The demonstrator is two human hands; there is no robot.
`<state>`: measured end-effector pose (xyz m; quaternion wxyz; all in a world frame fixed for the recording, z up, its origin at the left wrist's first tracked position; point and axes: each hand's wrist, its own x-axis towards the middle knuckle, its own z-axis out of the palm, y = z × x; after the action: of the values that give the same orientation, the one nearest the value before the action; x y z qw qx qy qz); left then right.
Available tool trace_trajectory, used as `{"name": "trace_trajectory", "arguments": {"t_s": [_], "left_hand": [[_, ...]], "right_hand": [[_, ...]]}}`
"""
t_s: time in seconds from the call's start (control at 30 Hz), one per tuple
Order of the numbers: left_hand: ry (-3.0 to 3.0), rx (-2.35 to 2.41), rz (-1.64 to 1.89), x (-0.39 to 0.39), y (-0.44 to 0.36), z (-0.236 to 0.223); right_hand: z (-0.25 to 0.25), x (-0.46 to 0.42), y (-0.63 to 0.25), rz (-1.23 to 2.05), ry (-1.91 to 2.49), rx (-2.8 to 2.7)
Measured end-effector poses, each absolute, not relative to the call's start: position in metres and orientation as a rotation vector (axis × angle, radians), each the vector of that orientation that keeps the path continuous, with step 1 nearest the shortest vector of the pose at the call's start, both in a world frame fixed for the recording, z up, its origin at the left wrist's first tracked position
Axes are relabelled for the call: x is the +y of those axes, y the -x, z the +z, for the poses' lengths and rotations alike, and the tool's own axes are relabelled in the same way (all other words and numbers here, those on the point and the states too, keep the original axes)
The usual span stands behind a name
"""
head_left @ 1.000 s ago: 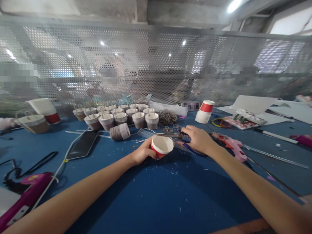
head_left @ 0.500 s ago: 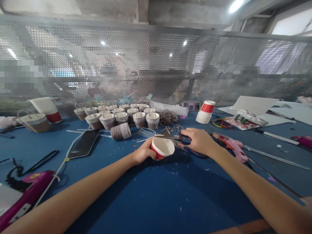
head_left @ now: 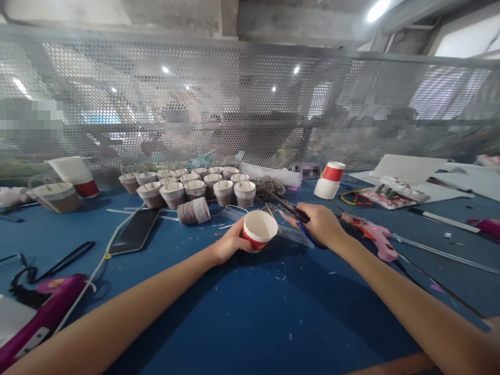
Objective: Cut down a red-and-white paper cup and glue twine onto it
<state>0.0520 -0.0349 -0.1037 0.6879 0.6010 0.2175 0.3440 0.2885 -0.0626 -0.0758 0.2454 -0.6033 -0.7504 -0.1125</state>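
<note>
Probably the cup (head_left: 260, 227) is light, thin paper — stiff enough around the rim, but easily dented — so a gentle hold low on its side should suit. It sits mouth-up over the table (head_left: 234, 312), the left hand (head_left: 230, 244) wrapped around its left side. The right hand (head_left: 319, 223) is closed around the handles of the scissors (head_left: 294, 210) — blades toward the twine (head_left: 269, 187).

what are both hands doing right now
Left hand: closed around the side of a red-and-white paper cup.
Right hand: closed on scissors.
</note>
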Motion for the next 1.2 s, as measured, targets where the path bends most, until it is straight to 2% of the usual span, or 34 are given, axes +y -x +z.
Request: {"name": "trace_trajectory", "arguments": {"t_s": [0.37,0.63,0.9,1.2], "left_hand": [[-1.314,0.376,0.843,-0.026,-0.049,-0.113],[-1.277,0.329,0.815,-0.026,-0.05,-0.11],[-1.306,0.334,0.781,-0.025,-0.049,-0.114],[-1.387,0.374,0.733,-0.028,-0.049,-0.112]], "right_hand": [[-0.076,-0.064,-0.287,-0.242,1.591,-2.156],[-0.074,-0.066,-0.285,-0.312,1.607,-2.217],[-0.073,-0.067,-0.284,-0.174,1.596,-2.273],[-0.073,-0.068,-0.283,-0.183,1.548,-2.318]]}}
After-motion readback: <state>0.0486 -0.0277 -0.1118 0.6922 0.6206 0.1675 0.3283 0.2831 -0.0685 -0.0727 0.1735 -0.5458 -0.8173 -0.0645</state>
